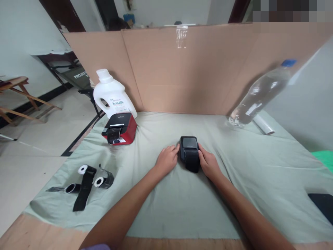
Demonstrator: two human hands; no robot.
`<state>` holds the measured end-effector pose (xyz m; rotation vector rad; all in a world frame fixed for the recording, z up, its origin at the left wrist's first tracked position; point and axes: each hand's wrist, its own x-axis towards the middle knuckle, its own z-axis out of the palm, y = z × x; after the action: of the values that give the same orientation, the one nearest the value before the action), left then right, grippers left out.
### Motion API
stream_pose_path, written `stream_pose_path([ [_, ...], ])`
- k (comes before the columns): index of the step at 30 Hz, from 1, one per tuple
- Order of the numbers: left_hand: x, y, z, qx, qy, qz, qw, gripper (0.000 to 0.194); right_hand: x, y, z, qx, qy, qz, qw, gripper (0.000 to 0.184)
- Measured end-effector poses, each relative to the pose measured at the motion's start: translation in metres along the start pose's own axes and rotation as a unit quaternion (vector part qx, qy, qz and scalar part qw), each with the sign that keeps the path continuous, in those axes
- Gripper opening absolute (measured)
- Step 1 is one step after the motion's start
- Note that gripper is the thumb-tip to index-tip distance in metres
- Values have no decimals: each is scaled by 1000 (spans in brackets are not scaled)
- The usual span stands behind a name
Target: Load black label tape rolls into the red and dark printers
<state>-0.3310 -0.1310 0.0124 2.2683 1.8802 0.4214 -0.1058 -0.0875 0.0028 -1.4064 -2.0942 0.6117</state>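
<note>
A small black portable printer point(189, 142) stands on the cloth in the middle, with a wide black strip point(191, 159) hanging down its front. At its left side is my left hand point(168, 159), fingers curled, the index fingertip pressed to the casing. My right hand point(208, 162) grips the opposite side, its fingers along the edge. Between them the hands hold the printer; its rear is hidden. Further left sits a red and black label printer point(120, 128). Nearer me on that side lie several rolls of black tape point(104, 181), one with a strip point(85, 187) unrolled.
A pale green cloth point(161, 205) covers the wooden table. Along the back stands a cardboard panel point(182, 76). A white jug point(111, 93) is at back left; a clear bottle point(262, 93) leans at back right beside a white tube point(264, 125). A dark flat object point(322, 206) lies far right.
</note>
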Motion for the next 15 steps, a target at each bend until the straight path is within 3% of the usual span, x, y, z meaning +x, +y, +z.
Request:
stream_pose_path([
  [10,0,4,1,14,1,7,1000,56,-1,0,2,-28,5,-4,1000,61],
  [15,3,-2,4,-71,14,-4,997,54,-1,3,4,-13,9,-10,1000,60],
])
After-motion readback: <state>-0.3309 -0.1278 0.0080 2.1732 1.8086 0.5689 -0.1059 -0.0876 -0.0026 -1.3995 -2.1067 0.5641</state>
